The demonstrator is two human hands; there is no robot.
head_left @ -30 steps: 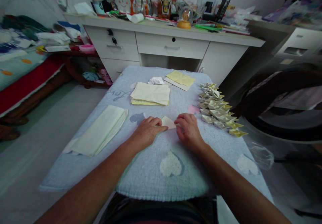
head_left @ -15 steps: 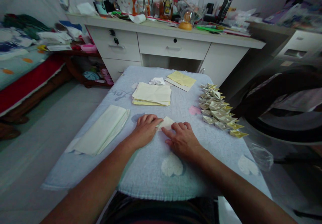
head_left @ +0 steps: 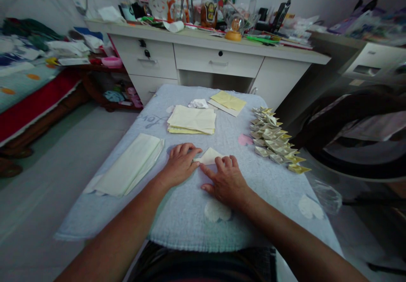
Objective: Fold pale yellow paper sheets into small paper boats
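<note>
A small cream paper (head_left: 209, 156), folded to a peaked shape, lies flat on the cloth between my hands. My left hand (head_left: 179, 163) pinches its narrow left end, thumb below and fingers above. With fingers apart, my right hand (head_left: 227, 180) rests at the lower right, the index fingertip on the bottom edge and the other fingertips over the right corner. Beyond them sits a stack of cream and yellow paper sheets (head_left: 192, 119). A longer folded pile of pale paper (head_left: 127, 165) lies to the left. Rows of folded paper boats (head_left: 274, 138) stand at the right.
A blue-grey cloth (head_left: 190, 227) covers the table. Near its back edge are a crumpled white paper (head_left: 198, 103) and yellow and white sheets (head_left: 228, 101). Behind stands a cluttered white desk (head_left: 218, 62); a front-loading washing machine (head_left: 355, 117) is at the right.
My left hand has shifted slightly left along the paper. My right fingers have drawn down and right, so more of the peaked paper shows.
</note>
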